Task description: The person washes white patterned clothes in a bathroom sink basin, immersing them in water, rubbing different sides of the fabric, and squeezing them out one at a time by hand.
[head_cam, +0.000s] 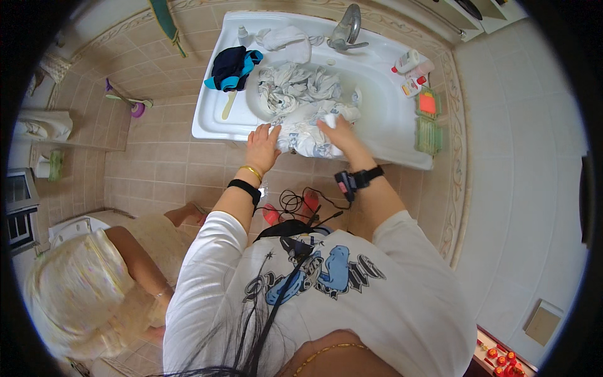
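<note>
A wet white cloth with a blue-grey pattern (306,122) drapes over the front rim of the white washbasin (395,146). My left hand (264,143) rests at the cloth's left edge, by the basin rim, its thumb against the fabric. Whether those fingers grip it is hidden. Over the cloth's right part, my right hand (340,134) closes on a small white object (330,120), perhaps a soap bar. Behind the cloth, more wet patterned fabric (297,82) lies bunched in cloudy water.
Navy and turquoise cloth (229,68) lies on the basin's left ledge, above a pale scraper-like tool (229,105). A faucet (347,28) stands at the back, near white fabric (287,40). Bottles (407,61) and green soap dishes (427,134) line the right. Another person (80,292) sits at lower left; cables (294,202) hang below me.
</note>
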A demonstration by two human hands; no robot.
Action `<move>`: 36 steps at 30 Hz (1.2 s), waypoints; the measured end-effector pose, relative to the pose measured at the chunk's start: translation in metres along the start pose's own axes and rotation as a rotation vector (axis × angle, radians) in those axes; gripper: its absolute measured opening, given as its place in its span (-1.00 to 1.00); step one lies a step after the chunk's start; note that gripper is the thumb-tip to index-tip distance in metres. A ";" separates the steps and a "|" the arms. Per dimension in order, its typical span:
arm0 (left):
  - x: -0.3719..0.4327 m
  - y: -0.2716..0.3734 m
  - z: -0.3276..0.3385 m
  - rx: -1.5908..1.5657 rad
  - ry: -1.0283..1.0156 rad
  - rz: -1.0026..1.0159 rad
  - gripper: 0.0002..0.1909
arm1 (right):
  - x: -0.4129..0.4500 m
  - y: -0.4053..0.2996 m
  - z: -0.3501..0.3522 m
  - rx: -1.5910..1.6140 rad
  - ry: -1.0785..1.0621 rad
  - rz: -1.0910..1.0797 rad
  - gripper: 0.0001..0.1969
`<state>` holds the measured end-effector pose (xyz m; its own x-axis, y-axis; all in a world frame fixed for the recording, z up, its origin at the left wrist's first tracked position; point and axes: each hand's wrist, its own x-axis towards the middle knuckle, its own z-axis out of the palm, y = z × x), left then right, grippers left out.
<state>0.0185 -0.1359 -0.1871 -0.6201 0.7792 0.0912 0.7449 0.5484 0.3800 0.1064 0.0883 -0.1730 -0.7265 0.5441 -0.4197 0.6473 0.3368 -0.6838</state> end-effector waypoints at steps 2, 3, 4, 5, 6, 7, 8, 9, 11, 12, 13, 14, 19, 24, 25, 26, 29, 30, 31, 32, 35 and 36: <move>0.000 0.000 0.005 0.001 0.017 -0.019 -0.27 | 0.002 -0.029 0.035 -0.194 0.224 -0.140 -0.18; -0.001 -0.003 0.007 -0.029 0.045 -0.020 -0.31 | 0.000 -0.048 0.048 -0.190 0.195 -0.205 -0.19; -0.002 -0.005 0.010 -0.060 0.073 -0.020 -0.35 | -0.007 -0.066 0.060 -0.187 0.193 -0.203 -0.19; -0.005 -0.009 0.013 -0.057 0.069 -0.024 -0.35 | -0.018 -0.082 0.073 -0.297 0.155 -0.235 -0.26; -0.002 -0.010 0.014 -0.078 0.086 -0.024 -0.37 | -0.024 -0.088 0.077 -0.406 0.129 -0.258 -0.32; 0.000 -0.011 0.016 -0.101 0.101 -0.024 -0.40 | -0.023 -0.081 0.080 -0.403 0.136 -0.249 -0.32; 0.002 -0.012 0.018 -0.104 0.097 -0.013 -0.40 | -0.020 -0.071 0.084 -0.494 0.139 -0.224 -0.38; 0.001 -0.012 0.018 -0.083 0.094 -0.021 -0.42 | -0.020 -0.065 0.086 -0.589 0.134 -0.205 -0.43; -0.001 -0.014 0.020 -0.069 0.091 -0.028 -0.43 | -0.020 -0.047 0.078 -0.625 0.165 -0.224 -0.49; 0.000 -0.010 0.017 -0.067 0.085 -0.031 -0.44 | -0.018 -0.035 0.071 -0.652 0.221 -0.158 -0.51; 0.001 -0.010 0.016 -0.060 0.082 -0.038 -0.44 | -0.017 -0.029 0.064 -0.675 0.276 -0.098 -0.53; 0.001 -0.008 0.015 -0.066 0.081 -0.035 -0.44 | -0.014 -0.024 0.055 -0.664 0.230 -0.030 -0.53; 0.001 -0.014 0.024 -0.044 0.050 -0.042 -0.45 | -0.006 -0.030 0.044 -0.698 0.155 0.088 -0.53; 0.001 -0.019 0.031 -0.047 0.040 -0.015 -0.49 | -0.002 -0.066 0.087 -0.558 0.082 -0.081 -0.59; 0.003 -0.020 0.031 -0.064 0.017 -0.023 -0.51 | -0.002 -0.069 0.091 -0.558 0.087 -0.078 -0.59; 0.006 -0.019 0.031 -0.066 0.018 -0.016 -0.51 | -0.002 -0.071 0.094 -0.586 0.098 -0.098 -0.57; 0.002 -0.020 0.034 -0.065 0.047 0.011 -0.52 | -0.006 -0.055 0.087 -0.671 0.177 -0.109 -0.56; 0.003 -0.018 0.030 -0.079 0.038 -0.013 -0.56 | -0.005 -0.043 0.075 -0.729 0.192 -0.043 -0.56; 0.002 -0.018 0.028 -0.088 0.029 -0.042 -0.60 | -0.006 -0.034 0.064 -0.785 0.201 0.019 -0.56; 0.000 -0.019 0.028 -0.091 0.030 -0.040 -0.60 | -0.008 -0.024 0.050 -0.786 0.204 0.021 -0.56; 0.002 -0.021 0.026 -0.092 0.038 -0.017 -0.60 | -0.009 -0.016 0.024 -0.752 0.201 0.138 -0.57; 0.000 -0.019 0.024 -0.075 0.026 -0.029 -0.60 | -0.010 -0.025 0.024 -0.713 0.166 0.159 -0.57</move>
<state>0.0100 -0.1390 -0.2166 -0.6484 0.7544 0.1026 0.7064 0.5458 0.4508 0.0919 0.0557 -0.1663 -0.6039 0.7175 -0.3472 0.7750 0.6303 -0.0457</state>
